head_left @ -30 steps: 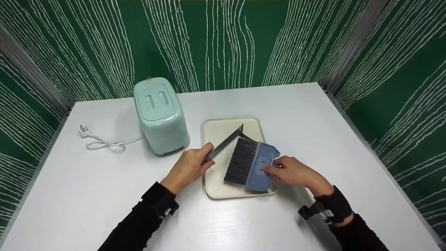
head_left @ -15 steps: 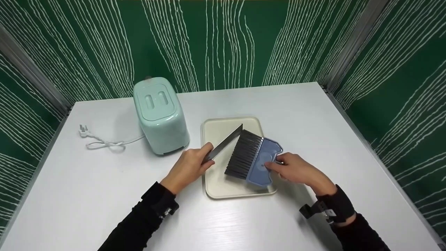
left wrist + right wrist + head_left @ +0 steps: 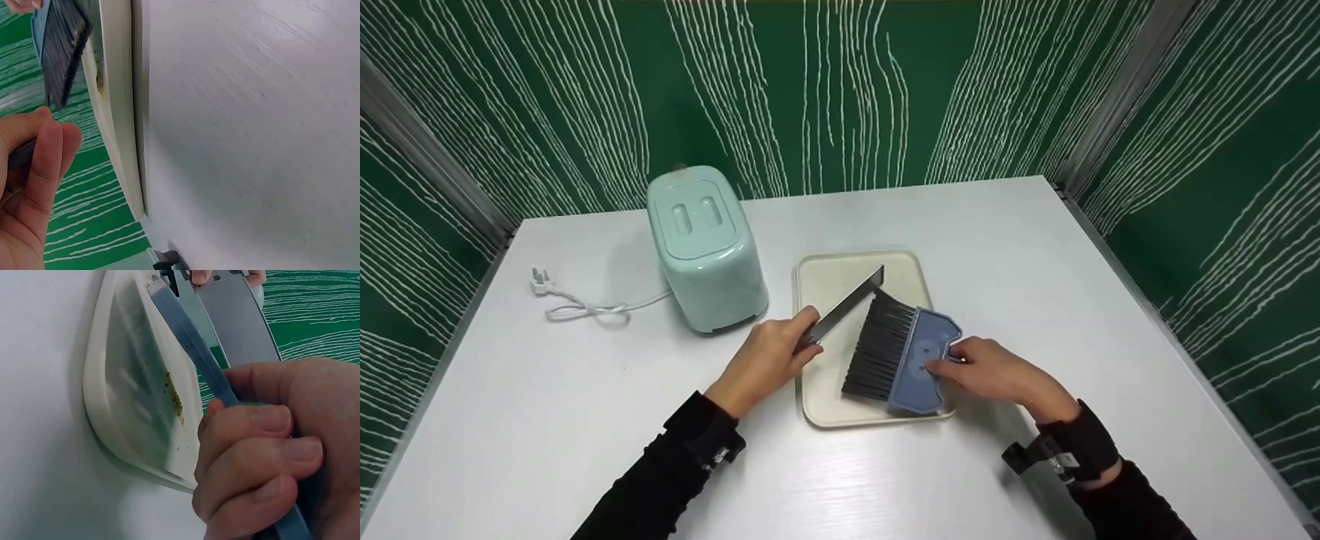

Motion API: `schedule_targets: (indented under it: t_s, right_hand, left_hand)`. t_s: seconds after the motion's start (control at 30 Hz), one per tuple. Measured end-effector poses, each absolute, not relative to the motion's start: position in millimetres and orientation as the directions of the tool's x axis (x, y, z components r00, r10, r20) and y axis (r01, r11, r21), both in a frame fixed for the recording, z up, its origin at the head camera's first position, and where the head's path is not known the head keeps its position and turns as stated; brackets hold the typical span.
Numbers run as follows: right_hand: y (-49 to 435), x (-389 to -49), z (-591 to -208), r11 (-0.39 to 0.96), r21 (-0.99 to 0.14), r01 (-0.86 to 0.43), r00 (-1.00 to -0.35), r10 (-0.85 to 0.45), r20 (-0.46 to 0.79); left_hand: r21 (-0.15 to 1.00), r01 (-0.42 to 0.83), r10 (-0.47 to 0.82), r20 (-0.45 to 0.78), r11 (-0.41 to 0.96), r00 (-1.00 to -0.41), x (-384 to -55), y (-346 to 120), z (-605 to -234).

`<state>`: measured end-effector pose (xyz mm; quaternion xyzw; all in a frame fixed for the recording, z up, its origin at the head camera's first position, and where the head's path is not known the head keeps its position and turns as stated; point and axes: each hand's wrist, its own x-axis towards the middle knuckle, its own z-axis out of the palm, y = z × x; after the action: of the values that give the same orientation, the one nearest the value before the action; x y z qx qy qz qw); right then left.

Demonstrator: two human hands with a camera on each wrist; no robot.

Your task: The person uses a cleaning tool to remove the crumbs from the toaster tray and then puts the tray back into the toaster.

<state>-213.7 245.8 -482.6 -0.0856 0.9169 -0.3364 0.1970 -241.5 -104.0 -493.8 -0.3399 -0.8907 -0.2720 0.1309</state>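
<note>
My left hand (image 3: 765,356) grips the near end of a thin metal crumb tray (image 3: 846,306), tilted on edge above a cream serving tray (image 3: 829,409). A blue-handled brush (image 3: 913,382) with black bristles is pinched between the thumb and curled fingers of my right hand (image 3: 1001,367). Its bristles point left toward the crumb tray's face; whether they touch it I cannot tell. Brown crumbs (image 3: 175,400) lie in the cream tray in the right wrist view. A few specks cling to the bristles (image 3: 64,50) in the left wrist view.
A mint-green toaster (image 3: 709,262) stands to the left of the cream tray, beyond my left hand. Its white cord (image 3: 607,308) and plug (image 3: 540,282) lie on the white table (image 3: 1035,247). Green walls with white streaks enclose the table's back and sides.
The brush shifted up and to the right, then came back down and left along the crumb tray with my right hand. My left hand and the crumb tray have stayed nearly still.
</note>
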Motion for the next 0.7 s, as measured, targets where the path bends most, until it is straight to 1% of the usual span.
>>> schedule_targets:
  t_s: [0.17,0.3,0.57,0.7]
  right_hand:
    - [244,-209,-480,0.758,-0.652,-0.031,-0.902,-0.303,-0.308]
    - [243,-207,-477,0.745,-0.665,-0.049,-0.901,-0.32,-0.292]
    - [244,-204,-471,0.722,-0.688,-0.068,-0.908,-0.331,-0.258]
    - [242,-204,-468,0.697,-0.712,-0.086,-0.906,-0.352,-0.235]
  left_hand:
    - [0.397,0.677,0.524,0.432,0.62,-0.734,-243,-105,-495]
    - [0.412,0.662,0.499,0.44,0.627,-0.746,-244,-105,-496]
    - [0.482,0.591,0.443,0.393,0.647,-0.806,-245,-106,-495]
    - [0.544,0.54,0.416,0.345,0.642,-0.841,-245,-106,-493]
